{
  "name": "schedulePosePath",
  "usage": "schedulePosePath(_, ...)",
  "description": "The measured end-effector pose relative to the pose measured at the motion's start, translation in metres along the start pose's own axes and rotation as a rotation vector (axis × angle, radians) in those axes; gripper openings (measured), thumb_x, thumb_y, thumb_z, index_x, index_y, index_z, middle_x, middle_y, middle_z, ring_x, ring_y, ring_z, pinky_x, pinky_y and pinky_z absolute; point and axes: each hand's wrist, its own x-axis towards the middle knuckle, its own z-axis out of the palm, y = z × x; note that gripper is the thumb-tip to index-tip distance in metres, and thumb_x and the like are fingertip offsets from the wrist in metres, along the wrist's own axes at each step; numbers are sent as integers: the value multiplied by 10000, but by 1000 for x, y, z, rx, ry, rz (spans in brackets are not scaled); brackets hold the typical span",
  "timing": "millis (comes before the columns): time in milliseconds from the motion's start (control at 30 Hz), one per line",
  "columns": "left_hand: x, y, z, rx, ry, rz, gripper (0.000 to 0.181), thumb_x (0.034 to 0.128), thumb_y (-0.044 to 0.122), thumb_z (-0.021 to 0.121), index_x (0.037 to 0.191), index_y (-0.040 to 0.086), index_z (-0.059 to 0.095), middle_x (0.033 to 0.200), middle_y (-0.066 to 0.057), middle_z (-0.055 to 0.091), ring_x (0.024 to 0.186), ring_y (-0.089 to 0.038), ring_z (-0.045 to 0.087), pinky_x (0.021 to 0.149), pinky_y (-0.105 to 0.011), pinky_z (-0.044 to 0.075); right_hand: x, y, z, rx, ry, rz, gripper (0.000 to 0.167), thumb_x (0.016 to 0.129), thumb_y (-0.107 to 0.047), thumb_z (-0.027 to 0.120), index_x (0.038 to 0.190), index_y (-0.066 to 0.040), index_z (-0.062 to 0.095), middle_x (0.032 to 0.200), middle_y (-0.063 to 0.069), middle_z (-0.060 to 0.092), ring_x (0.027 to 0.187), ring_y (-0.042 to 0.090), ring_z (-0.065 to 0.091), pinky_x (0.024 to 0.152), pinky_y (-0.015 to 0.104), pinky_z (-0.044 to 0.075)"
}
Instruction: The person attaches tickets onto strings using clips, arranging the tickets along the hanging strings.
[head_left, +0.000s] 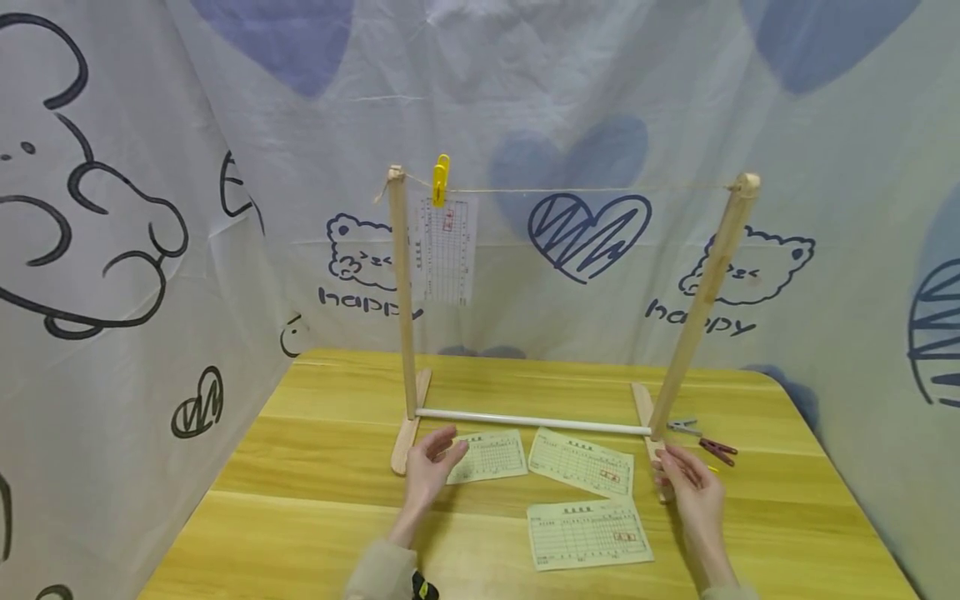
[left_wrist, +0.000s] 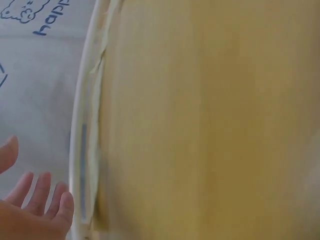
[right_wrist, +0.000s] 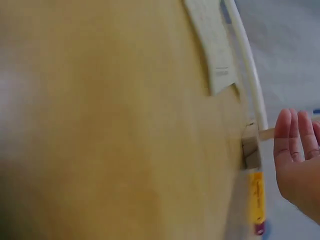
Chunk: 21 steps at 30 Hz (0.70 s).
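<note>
- 3 printed slips [head_left: 590,535] lie on the wood-grain surface [head_left: 285,517]: a left slip [head_left: 495,457], a middle slip [head_left: 581,461] and, nearest the person, 1 more whose upper right corner meets or nearly meets the middle slip.
- 1 hanging slip [head_left: 447,250] is held upright on the string [head_left: 592,190] by a yellow clip [head_left: 440,181], near the left post [head_left: 403,292].
- Of the 2 hands, the left hand [head_left: 429,468] is relaxed, its thumb and fingers spread apart; it overlaps the left slip's edge in the head view, and I cannot tell whether they touch.
- The right hand [head_left: 693,487] has its fingers loosely extended, beside the frame's right foot [head_left: 642,402]; contact there is unclear.
- 1 white rod [head_left: 532,422] joins the 2 posts low down.
- Right of the frame, 3 loose clips lie near the right hand: grey [head_left: 683,427], dark red [head_left: 717,452] and yellow [right_wrist: 257,197], the last partly hidden in the head view.
</note>
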Motion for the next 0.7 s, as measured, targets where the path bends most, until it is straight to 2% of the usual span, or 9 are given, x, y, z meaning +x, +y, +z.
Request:
schedulePosePath(133, -3, -5, 8, -4, -95, -10, 439, 954, 102, 688, 1308, -126, 562, 1337, -327, 596, 1293, -468, 553, 1123, -544, 448, -2, 7, -11, 94, 8, 106, 132, 979, -136, 656, 1106, -141, 692, 880, -77, 781, 765, 52, 741, 678, 179, 602)
schedulePosePath(267, -3, -6, 15, 3, -179, -7, 451, 967, 99, 666, 1331, -131, 533, 1370, -332, 568, 1337, -488, 505, 1155, -587, 390, -2, 12, -21, 160, 8, 140, 188, 983, -137, 649, 1168, -102, 662, 869, -33, 784, 769, 85, 754, 706, 210, 618)
schedulePosePath(367, -2, -5, 18, -16, -248, -23, 470, 973, 94, 655, 1357, -130, 505, 1412, -332, 531, 1377, -491, 458, 1184, -604, 337, -2, 14, -26, 187, 15, 135, 209, 978, -131, 655, 1181, -77, 655, 855, -9, 783, 745, 110, 758, 679, 243, 626)
schedulePosePath(533, -2, -4, 21, 22, -355, -46, 487, 984, 107, 643, 1387, -118, 489, 1479, -327, 468, 1433, -488, 382, 1209, -597, 296, -2, 17, -34, 216, 11, 112, 180, 980, -112, 647, 1155, -77, 671, 845, 7, 785, 724, 123, 758, 647, 262, 627)
schedulePosePath(700, -1, -4, 22, 72, -403, -53, 521, 963, 93, 667, 1396, -127, 476, 1498, -348, 429, 1449, -501, 341, 1214, -588, 281, 0, 19, -39, 199, -19, 86, 186, 982, -114, 647, 1161, -74, 676, 857, 0, 785, 729, 117, 756, 649, 248, 624)
